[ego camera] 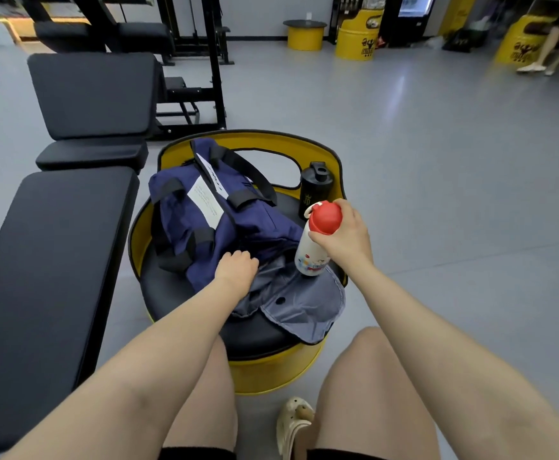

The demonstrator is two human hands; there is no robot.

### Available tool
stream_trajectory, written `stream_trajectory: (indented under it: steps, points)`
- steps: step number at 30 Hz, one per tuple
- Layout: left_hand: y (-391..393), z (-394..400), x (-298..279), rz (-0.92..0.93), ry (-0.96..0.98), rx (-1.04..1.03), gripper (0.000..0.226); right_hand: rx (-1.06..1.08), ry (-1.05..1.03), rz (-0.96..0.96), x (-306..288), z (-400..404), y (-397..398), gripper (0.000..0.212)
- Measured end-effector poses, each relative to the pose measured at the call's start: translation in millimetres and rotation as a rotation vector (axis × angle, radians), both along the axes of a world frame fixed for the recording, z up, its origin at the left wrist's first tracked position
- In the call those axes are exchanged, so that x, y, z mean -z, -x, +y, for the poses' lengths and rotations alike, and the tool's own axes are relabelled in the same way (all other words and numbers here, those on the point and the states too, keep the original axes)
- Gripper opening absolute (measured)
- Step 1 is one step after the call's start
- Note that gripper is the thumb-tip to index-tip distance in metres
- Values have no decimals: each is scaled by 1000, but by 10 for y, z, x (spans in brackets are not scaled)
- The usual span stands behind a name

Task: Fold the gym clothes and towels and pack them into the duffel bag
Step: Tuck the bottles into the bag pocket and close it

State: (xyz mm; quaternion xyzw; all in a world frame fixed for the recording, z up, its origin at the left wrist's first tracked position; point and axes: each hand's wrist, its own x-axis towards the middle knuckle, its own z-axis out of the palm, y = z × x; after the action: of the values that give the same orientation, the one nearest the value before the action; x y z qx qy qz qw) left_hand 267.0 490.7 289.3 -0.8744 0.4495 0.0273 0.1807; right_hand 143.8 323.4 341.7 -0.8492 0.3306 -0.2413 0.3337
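A navy duffel bag with black straps and white labels lies on the black cushion of a yellow drum seat. Its near end is open, with the grey lining spilling out toward me. My left hand grips the edge of the bag's opening. My right hand holds a white bottle with a red cap by its neck, upright, its base at the bag's open end. No clothes or towels show.
A black shaker bottle stands on the seat behind the white bottle. A black gym bench runs along my left, with more benches and racks behind. Grey floor lies to the right. A person's legs are at far right.
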Motion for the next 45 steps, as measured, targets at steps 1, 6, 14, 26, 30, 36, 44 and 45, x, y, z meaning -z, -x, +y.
stream_trajectory:
  steps: [1,6,14,26,30,36,44,45]
  points:
    - [-16,-20,47,4,19,-12,32,-3,-5,-5,42,26,-30,73]
    - [-112,-132,237,-14,45,-36,31,16,-20,-52,286,127,-190,72]
    - [-239,-345,444,-100,-81,2,36,52,-65,-88,520,113,-279,74]
    - [-247,-334,199,2,268,22,29,12,-100,-189,547,93,-237,76]
    - [-267,-384,-45,63,406,-36,28,-26,-94,-214,514,117,-256,74]
    - [-297,-528,-398,236,583,-108,24,-198,-58,-55,613,93,-316,73]
    - [-424,-746,-707,239,672,-53,20,-385,-192,76,491,-60,-430,65]
    - [-432,-777,-733,241,678,-40,19,-351,-226,62,479,-67,-463,64]
